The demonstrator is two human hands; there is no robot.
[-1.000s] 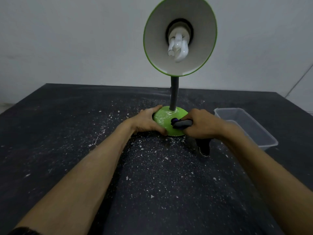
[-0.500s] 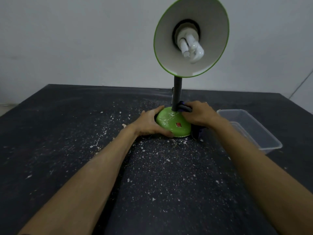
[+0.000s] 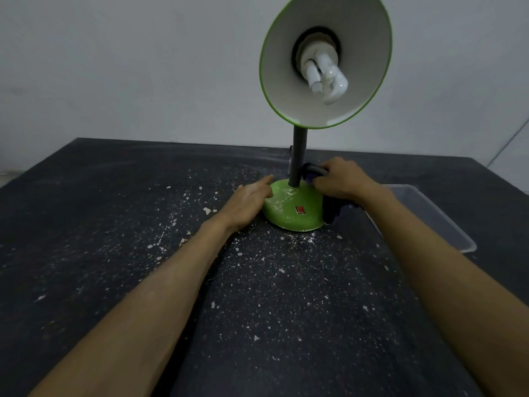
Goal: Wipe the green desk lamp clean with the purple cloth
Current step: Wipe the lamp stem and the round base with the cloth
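The green desk lamp stands on a dark table, its round green base carrying a red switch and white smears. A black stem rises to the green-rimmed shade, which faces me with a white bulb inside. My left hand lies flat against the base's left side, fingers stretched out, steadying it. My right hand grips the purple cloth and presses it to the back right of the base beside the stem. More cloth hangs down at the base's right edge.
A clear plastic tub sits on the table to the right of my right forearm. White flakes and dust are scattered over the dark tabletop around the lamp. A pale wall stands behind the table.
My right hand has carried the cloth from the front of the base round to its back right near the stem, uncovering the red switch. My left hand's fingers have straightened along the base.
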